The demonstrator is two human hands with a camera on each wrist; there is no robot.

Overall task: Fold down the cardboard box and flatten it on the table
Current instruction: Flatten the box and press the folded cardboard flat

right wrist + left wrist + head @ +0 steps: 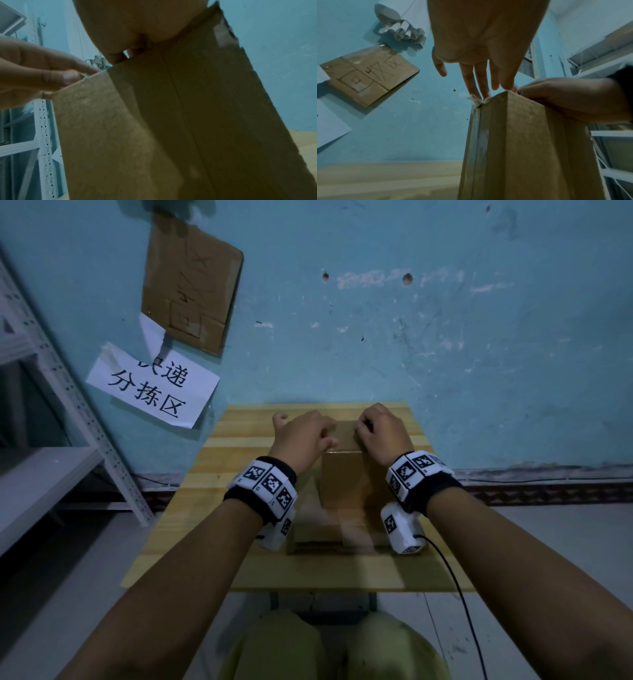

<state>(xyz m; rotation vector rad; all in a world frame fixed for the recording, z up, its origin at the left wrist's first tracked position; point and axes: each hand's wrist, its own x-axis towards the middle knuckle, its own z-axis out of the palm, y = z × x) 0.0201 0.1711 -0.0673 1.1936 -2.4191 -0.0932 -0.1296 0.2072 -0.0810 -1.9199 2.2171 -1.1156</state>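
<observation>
A tall brown cardboard box (342, 484) stands upright on the wooden table (239, 563), near the back edge. My left hand (325, 440) reaches its top from the left. In the left wrist view its straight fingers (481, 92) touch the box's (522, 148) top corner by a frayed tape shred. My right hand (363, 431) sits on the top right, fingers curled over the upper edge. The right wrist view shows those curled fingers (120, 58) hooked on the box's rim (154, 128). The box's open top is hidden behind the hands.
The table stands against a blue wall that carries a paper sign (154, 388) and a taped cardboard sheet (191, 285). A grey metal shelf rack (51, 405) stands to the left. A black cable (459, 594) hangs off the right wrist. My knees (335, 645) are under the table's front edge.
</observation>
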